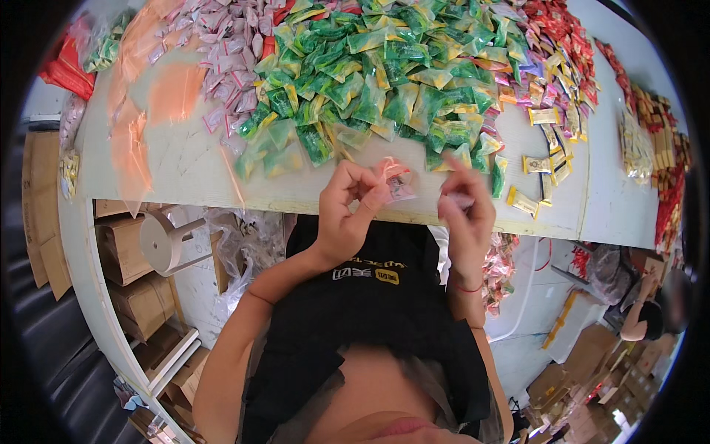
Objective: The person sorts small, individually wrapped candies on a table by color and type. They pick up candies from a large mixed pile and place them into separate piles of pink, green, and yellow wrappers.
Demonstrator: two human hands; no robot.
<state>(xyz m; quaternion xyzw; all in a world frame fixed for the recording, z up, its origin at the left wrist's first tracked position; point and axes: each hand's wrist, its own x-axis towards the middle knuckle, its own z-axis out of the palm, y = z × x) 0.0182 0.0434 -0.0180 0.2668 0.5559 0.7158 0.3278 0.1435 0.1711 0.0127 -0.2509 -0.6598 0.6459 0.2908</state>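
Near the table's front edge, my left hand point(350, 211) pinches a small clear plastic bag point(400, 185) with a red strip along its top. Something small and dark shows inside the bag, too small to name. To the right of it hovers my right hand point(469, 214), its index finger pointing up and the other fingers curled. Motion smears those fingertips, and a pale spot by the thumb cannot be made out. Just beyond both hands spreads a big heap of green and yellow packets point(377, 66).
Orange plastic bags point(176, 92) lie at the left, beside a pile of pinkish-grey packets point(233, 63). Yellow-wrapped bars point(543, 116) and red packets point(566, 29) lie at the right. A round stool point(161, 243) and cardboard boxes point(144, 307) stand below the table. Another person point(642, 314) is at the far right.
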